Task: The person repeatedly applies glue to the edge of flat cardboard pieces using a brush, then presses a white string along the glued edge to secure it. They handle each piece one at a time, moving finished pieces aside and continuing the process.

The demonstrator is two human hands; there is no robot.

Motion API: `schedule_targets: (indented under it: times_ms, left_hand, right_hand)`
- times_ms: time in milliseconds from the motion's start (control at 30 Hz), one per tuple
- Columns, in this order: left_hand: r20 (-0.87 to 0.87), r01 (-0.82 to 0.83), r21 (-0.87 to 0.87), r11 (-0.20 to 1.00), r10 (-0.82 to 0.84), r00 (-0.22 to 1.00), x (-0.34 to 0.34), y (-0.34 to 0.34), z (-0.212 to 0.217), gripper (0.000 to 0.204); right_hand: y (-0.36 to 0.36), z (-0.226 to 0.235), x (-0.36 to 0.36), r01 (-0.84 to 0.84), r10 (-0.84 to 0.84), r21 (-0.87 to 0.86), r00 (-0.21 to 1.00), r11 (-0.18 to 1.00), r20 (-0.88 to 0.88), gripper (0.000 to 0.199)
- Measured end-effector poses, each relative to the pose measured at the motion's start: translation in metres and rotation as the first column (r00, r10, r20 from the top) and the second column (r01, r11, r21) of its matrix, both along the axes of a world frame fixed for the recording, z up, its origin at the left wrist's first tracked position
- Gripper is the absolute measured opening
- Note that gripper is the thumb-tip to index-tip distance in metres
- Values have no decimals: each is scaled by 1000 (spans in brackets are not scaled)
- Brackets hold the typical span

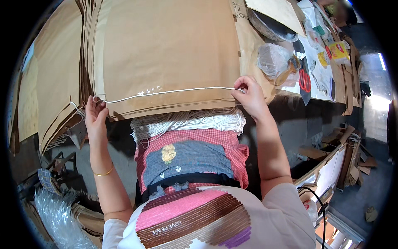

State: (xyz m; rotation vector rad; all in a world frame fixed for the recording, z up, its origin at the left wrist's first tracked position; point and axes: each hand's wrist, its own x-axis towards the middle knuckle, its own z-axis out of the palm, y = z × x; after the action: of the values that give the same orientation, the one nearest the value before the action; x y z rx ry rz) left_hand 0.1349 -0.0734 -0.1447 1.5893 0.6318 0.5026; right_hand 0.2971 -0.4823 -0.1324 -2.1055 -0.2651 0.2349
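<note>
A white cord [178,91] stretches nearly straight across the lower part of a stack of brown kraft paper sheets [172,50]. My left hand [96,112] grips its left end at the sheets' left edge, fingers bent together. At the right edge, my right hand [250,96] pinches the other end between thumb and fingertips. White glue-like specks [149,90] mark the top sheet beside the cord. Below the stack's near edge, a thick bundle of white cords [190,123] lies across my lap, over a red checked cloth [236,155].
Another pile of brown sheets [58,70] stands at the left. To the right are a plastic-wrapped bundle [273,59], a brush [292,64], red-handled scissors [304,81], a yellow packet [340,52] and a dark round pan [271,27]. Clear plastic strips [58,220] hang at lower left.
</note>
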Motion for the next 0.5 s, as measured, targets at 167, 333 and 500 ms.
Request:
schedule_targets:
  times_ms: [167,333,500]
  left_hand:
    - [71,-156,203,967,145,987,-28,-28,6,33]
    - [-96,64,453,889,-23,995,-31,-61,18,24]
    - [-281,446,779,440,-391,877,11,-61,38,46]
  right_hand:
    - [-5,22,2,38,129,375,903,926,-409,26]
    - [8,5,-11,27,-20,90,997,996,-77,30]
    - [23,-6,-23,25,80,-183,835,983,545,29]
